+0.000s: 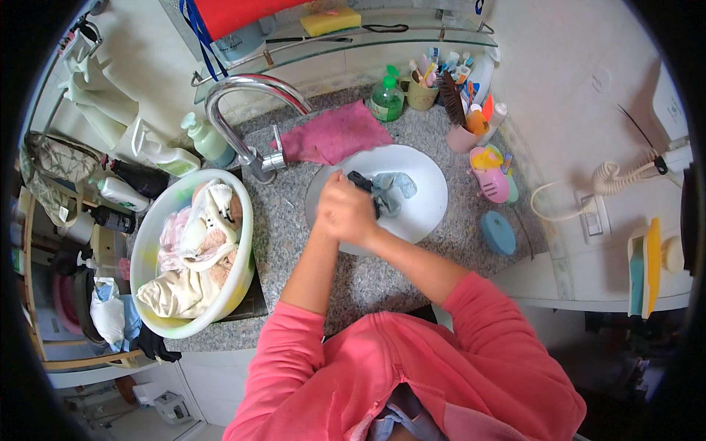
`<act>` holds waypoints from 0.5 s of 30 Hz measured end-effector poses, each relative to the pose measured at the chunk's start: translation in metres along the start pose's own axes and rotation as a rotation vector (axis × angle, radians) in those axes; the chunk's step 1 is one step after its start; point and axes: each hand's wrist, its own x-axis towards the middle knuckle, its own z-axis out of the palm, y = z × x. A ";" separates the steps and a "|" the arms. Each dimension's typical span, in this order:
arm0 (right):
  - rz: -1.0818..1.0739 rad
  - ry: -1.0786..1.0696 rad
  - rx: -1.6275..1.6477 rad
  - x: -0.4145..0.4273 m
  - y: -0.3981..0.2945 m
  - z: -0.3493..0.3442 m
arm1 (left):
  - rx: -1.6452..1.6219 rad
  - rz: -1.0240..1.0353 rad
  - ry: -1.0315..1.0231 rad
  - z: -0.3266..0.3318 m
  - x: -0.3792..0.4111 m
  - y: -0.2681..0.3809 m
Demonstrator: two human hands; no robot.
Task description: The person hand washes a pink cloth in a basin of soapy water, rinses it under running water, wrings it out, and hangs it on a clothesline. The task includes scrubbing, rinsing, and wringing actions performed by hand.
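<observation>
My left hand (pixel 333 199) and my right hand (pixel 357 221) are pressed together above the left part of a white oval washbasin (pixel 433 193). Between them they grip a black cloth (pixel 359 181), which sticks out past the far side of my fingers. Most of the cloth is hidden by my hands, which look slightly blurred. Just right of them, a wet grey-blue cloth (pixel 394 190) lies crumpled in the basin. A chrome faucet (pixel 263 161) stands at the basin's left, its spout swung away from the bowl.
A plastic tub (pixel 246 264) heaped with pale clothes stands left. Behind the basin lies a pink cloth (pixel 336 132), near a green soap bottle (pixel 388 99). A brush cup (pixel 462 138), pink soap dish (pixel 492 176) and blue oval object (pixel 498 232) line the right. A glass shelf (pixel 386 47) overhangs the back.
</observation>
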 end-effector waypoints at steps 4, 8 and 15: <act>0.065 -0.027 0.035 -0.004 0.008 -0.008 | -0.295 -0.265 0.050 0.003 -0.001 0.009; 0.081 -0.052 0.016 -0.005 -0.016 -0.007 | -0.502 -0.442 0.106 0.016 0.001 0.030; 0.364 -0.130 0.093 -0.012 0.030 -0.005 | -0.511 -0.488 0.040 0.010 -0.002 0.018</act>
